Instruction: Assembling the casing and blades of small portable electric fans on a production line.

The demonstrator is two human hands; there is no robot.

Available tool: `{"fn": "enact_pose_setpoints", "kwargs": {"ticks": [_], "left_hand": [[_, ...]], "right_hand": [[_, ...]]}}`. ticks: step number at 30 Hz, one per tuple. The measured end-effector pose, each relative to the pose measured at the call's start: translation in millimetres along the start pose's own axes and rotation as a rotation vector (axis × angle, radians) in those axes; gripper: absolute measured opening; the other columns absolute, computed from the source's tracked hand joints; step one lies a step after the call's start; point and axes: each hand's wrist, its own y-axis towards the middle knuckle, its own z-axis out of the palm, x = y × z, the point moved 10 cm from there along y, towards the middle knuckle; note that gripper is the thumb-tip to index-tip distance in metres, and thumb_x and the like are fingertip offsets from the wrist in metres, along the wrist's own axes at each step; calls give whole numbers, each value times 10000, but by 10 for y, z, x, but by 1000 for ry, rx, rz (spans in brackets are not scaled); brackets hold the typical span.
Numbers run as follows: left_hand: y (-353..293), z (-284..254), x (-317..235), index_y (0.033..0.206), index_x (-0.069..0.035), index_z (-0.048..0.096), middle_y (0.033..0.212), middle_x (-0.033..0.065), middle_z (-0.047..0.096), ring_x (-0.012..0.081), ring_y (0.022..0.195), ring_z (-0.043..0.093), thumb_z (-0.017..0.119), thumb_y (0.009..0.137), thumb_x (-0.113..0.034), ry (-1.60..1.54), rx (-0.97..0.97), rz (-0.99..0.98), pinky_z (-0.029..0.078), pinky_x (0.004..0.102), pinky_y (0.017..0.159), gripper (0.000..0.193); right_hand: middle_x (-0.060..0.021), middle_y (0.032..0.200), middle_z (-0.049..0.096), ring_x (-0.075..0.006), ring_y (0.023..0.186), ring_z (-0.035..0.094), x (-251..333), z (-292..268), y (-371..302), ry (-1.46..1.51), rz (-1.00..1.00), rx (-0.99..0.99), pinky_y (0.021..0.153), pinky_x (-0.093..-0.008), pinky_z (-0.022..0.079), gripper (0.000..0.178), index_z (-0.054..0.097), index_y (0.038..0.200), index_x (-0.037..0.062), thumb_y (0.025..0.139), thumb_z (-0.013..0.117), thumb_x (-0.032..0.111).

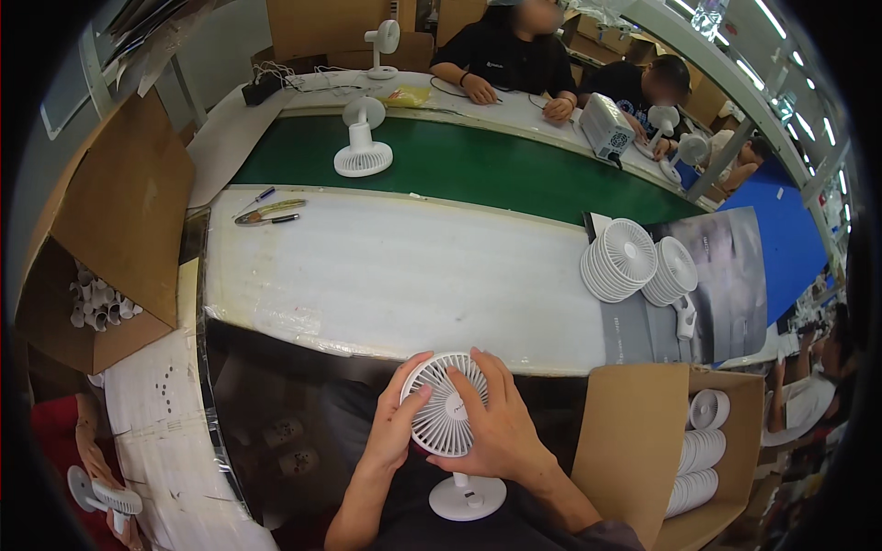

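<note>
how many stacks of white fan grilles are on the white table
2: a left stack and a right stack, at the right end of the table. None look hidden.

Ceiling tubes (770,18) glare at upper right — table (413,271) bright, deep shadow beneath — and fisheye edges curve into black.

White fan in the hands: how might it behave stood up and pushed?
The white fan may tip, being wide above its narrow stem, though the round base should steady it somewhat. The thin-ribbed grille might be fragile.
</note>
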Motion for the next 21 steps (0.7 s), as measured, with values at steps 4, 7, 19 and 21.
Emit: {"fn": "enact_pose_setpoints", "kwargs": {"ticks": [4, 7, 19, 21], "left_hand": [[-62, 247, -402, 1457, -33, 458, 1253, 155, 597, 217, 1062, 596, 580, 963, -126, 438, 132, 298, 480, 292, 929, 517], [-442, 537, -1149, 1433, 45, 465, 1217, 204, 602, 318, 1040, 602, 654, 855, -172, 1048, -45, 503, 476, 374, 962, 646], [-1721, 1411, -2364, 1155, -104, 624, 1045, 69, 652, 224, 1047, 609, 558, 1023, -218, -4, 533, 1060, 510, 410, 967, 187], [-1701, 1465, -2345, 1134, -102, 632, 1043, 68, 655, 216, 1052, 606, 564, 1019, -211, -61, 558, 1051, 508, 402, 968, 172]], "right_hand": [[-296, 1493, 315, -493, 1366, 368, -98, -187, -35, 192, -45, -122, 1074, -543, 414, 1039, 440, 1445, 30, 576, 913, 347], [-290, 1497, 314, -483, 1365, 375, -144, -382, -52, 286, -40, -177, 1082, -538, 416, 1059, 443, 1444, 36, 548, 927, 328], [-275, 1503, 325, -467, 1355, 400, -141, -771, -179, 317, -64, -326, 1087, -527, 430, 1078, 459, 1439, 52, 516, 943, 327], [-274, 1502, 327, -466, 1356, 400, -189, -807, -207, 318, -59, -328, 1088, -526, 429, 1078, 460, 1439, 53, 515, 943, 328]]}}
